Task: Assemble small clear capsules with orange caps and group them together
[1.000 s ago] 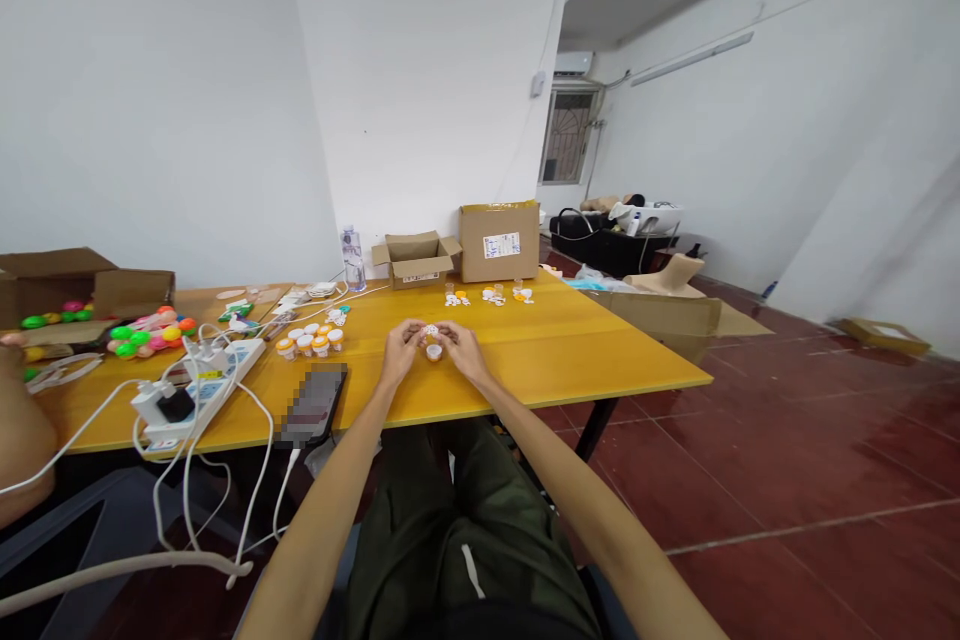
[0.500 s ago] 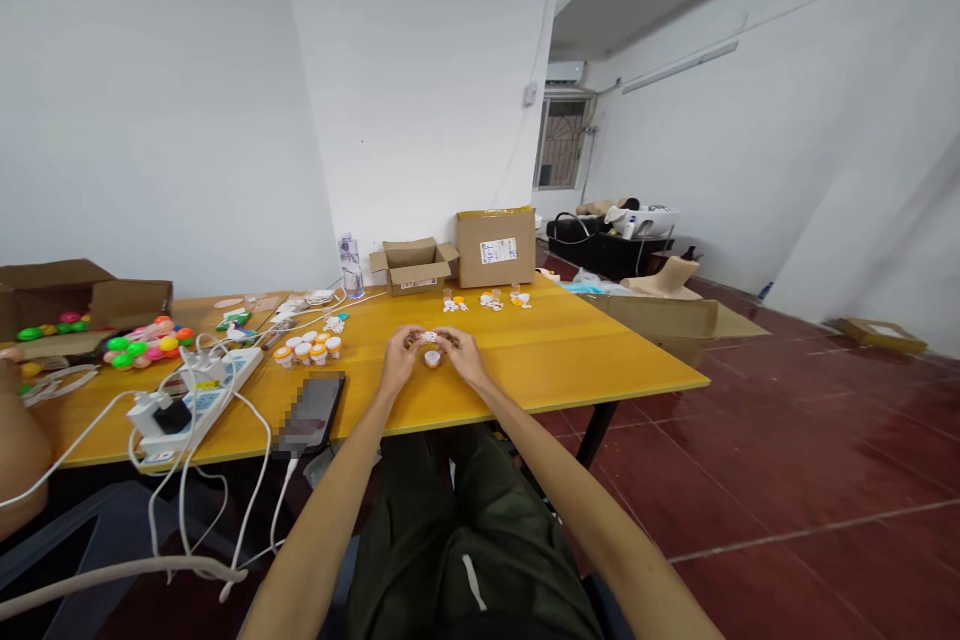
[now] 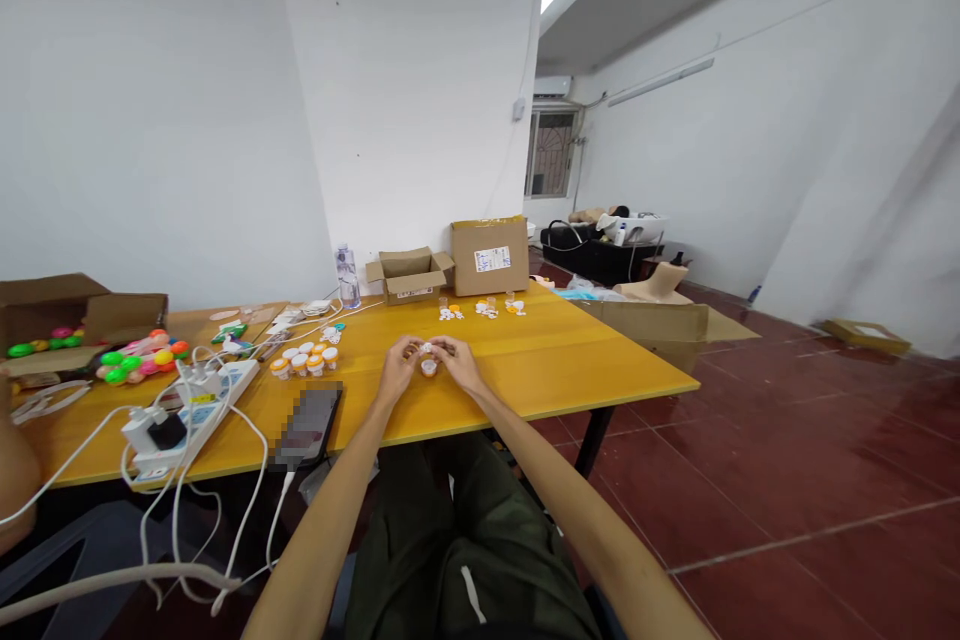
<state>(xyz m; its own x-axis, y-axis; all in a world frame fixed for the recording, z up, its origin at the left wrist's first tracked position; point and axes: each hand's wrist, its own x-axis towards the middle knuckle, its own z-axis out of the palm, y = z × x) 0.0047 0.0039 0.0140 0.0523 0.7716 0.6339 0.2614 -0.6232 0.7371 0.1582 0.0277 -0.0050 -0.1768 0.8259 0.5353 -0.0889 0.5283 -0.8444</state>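
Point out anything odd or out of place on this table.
The cables hang in a tangle over the near edge of the table beside the power strip, where they might snag. The phone also reaches that edge. The small cup stands upright.

Left hand, right hand, held white item, bottle, phone, power strip: one each. Clear cups, four. Cardboard boxes on the table, three. Lidded jars, overlapping from where I stand: several.

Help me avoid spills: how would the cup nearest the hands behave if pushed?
Being small and seemingly plastic, the cup is probably light. It may slide easily, since the table looks smooth. Its round shape suggests it could roll if tipped.
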